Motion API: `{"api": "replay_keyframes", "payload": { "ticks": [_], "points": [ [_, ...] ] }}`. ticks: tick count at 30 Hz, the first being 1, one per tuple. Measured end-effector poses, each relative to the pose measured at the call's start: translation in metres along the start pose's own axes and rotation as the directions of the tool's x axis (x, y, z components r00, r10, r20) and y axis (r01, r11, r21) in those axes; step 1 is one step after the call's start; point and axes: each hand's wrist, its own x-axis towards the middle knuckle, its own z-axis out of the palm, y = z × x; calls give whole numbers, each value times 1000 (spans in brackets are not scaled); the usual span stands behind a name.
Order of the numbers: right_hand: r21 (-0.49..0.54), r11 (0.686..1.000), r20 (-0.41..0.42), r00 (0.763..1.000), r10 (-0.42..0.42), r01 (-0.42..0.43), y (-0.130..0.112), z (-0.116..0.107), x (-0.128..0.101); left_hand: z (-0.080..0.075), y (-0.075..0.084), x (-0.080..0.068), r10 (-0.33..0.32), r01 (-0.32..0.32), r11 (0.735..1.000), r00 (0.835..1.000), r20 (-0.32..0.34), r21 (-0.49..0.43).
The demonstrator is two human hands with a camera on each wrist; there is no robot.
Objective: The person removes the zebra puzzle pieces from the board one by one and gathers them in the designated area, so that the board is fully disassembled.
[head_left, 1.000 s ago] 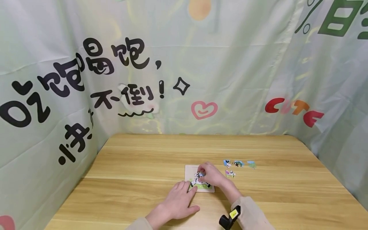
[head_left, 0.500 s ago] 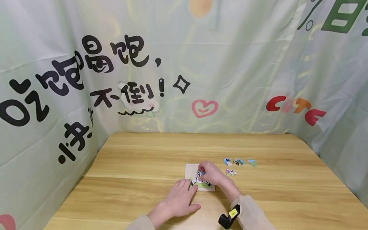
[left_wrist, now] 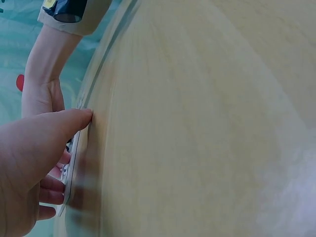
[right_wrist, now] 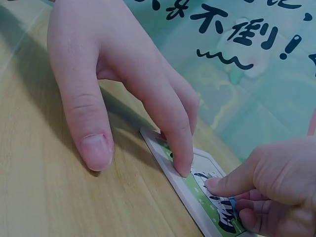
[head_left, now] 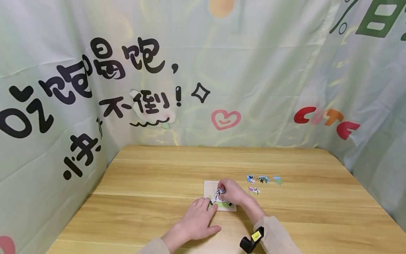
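My right hand (head_left: 234,192) pinches a puzzle piece (head_left: 219,192) over the puzzle board (head_left: 210,186), near the counter's (head_left: 152,176) middle; my left hand (head_left: 198,220), fingers straight, presses the board's near-left corner.

Readable signs: all on the cloth backdrop, as I see it from the head view.

Backdrop (head_left: 253,70): at my 10 o'clock, big black Chinese brush letters, "吃饱喝饱," (head_left: 95,70) running up to the right, "不倒!" (head_left: 139,104) beneath at 11, and more black characters at 9 that I cannot read for sure. At 2 o'clock, "CUTE" (head_left: 326,121) in red and orange. Top right corner at 1 o'clock, a green "%" sign (head_left: 340,17) beside cropped green glyphs.
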Motion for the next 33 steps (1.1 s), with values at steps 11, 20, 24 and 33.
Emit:
{"api": "replay_keyframes", "payload": {
  "ticks": [11,20,24,33],
  "points": [
    [56,998,-1,1000,-10,10,5,1,-3,1,0,-1,2,-2,1000,1000,-8,-16],
    [93,995,-6,999,-41,41,8,-1,-4,0,1,-2,8,-8,1000,1000,-21,-15],
    [110,992,-4,998,-56,56,9,0,-4,0,0,-2,15,-15,1000,999,-39,-8],
    [39,997,1,998,-64,64,5,-2,-4,3,-2,-1,19,-19,1000,998,-57,-3]
  ]
}}
